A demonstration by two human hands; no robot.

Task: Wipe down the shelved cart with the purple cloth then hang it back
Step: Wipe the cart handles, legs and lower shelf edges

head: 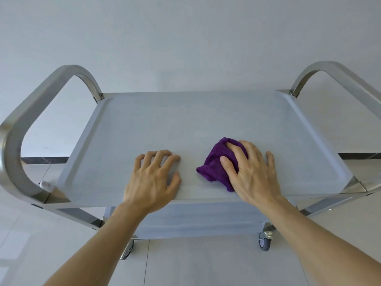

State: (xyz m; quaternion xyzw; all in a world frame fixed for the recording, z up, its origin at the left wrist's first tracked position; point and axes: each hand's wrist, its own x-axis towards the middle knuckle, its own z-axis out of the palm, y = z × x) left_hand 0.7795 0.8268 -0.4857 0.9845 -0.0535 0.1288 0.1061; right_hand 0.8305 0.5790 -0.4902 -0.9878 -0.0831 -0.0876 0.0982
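The purple cloth [216, 166] lies bunched on the cart's top shelf [185, 120], near its front edge. The right hand [249, 170] presses it flat-fingered, grip wide. The left hand [152, 178] rests beside it, holding nothing. The cloth looks soft and light; gather a bunched fold to lift.

one purple cloth [216, 165], bunched at centre right. two bare hands: the left hand [153, 178] at lower centre, the right hand [252, 172] beside it. one shelved cart [185, 120] filling the middle, with two curved steel handles [16, 129], one at each side, and two caster wheels [265, 241] visible low down.
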